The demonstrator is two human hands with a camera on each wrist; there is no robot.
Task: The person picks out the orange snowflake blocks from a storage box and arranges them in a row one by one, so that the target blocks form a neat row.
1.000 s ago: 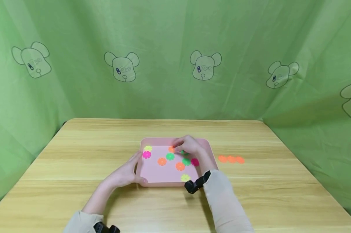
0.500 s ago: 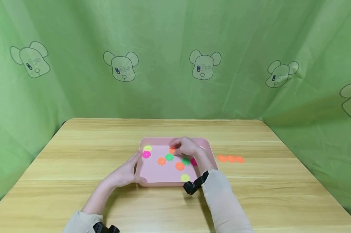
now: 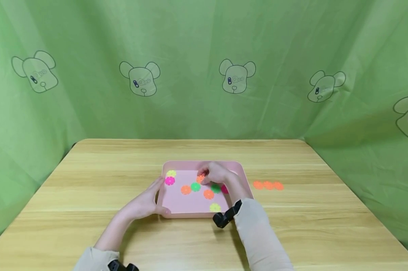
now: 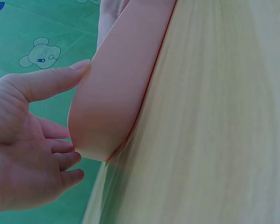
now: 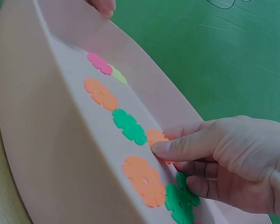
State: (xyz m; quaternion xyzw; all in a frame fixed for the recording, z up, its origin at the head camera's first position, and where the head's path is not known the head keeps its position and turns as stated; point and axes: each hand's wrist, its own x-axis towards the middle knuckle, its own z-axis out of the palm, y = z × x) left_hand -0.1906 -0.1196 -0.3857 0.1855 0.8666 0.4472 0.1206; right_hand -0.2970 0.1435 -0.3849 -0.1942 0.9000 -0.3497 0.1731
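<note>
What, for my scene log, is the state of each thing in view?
Pink tray: open-topped, upright on the table.
Left hand: gripping the tray's left end.
Right hand: pinching an orange flower inside the tray.
Other flowers: spread over the tray floor; whether any interlock is unclear.
Orange row: three flowers edge to edge on the table; joining unclear.
Curtain: hanging behind the table, creased.

Low raised walls edged the pink tray [image 3: 187, 205]; its near-left floor was open from above, while the left hand [image 3: 143, 203] blocked the left side and the right hand [image 3: 217, 174] the far right.
</note>
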